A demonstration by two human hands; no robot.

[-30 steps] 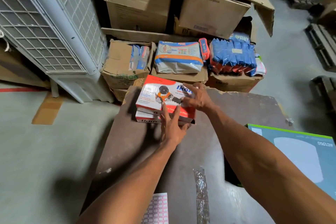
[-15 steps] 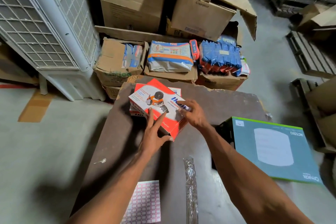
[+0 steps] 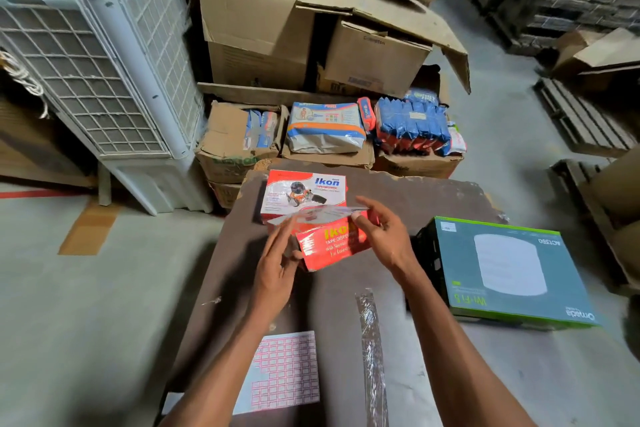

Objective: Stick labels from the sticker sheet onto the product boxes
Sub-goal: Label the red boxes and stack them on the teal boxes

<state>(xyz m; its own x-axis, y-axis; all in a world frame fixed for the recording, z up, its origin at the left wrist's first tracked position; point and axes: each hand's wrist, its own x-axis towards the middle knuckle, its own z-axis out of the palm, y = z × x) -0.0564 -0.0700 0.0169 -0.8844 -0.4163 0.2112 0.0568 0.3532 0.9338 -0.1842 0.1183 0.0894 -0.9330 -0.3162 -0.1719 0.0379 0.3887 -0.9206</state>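
I hold a red tape-dispenser box (image 3: 329, 243) tilted up above the dark brown table (image 3: 433, 198), its red side facing me. My left hand (image 3: 277, 270) grips its left end and my right hand (image 3: 384, 232) grips its right end. A second box of the same kind (image 3: 304, 189) lies flat on the table just behind it. The sticker sheet (image 3: 284, 371), white with a grid of pink-edged labels, lies on the table near me, partly under my left forearm.
A teal Wi-Fi product box (image 3: 509, 270) rests at the table's right edge. A strip of clear tape (image 3: 370, 340) lies beside the sheet. Cartons with blue packets (image 3: 412, 125) stand behind the table, a white air cooler (image 3: 104, 80) at left, pallets (image 3: 581, 118) at right.
I lifted the top box off the stack, drew it toward me and tipped it so its red side faces up. The lower box stayed on the table.
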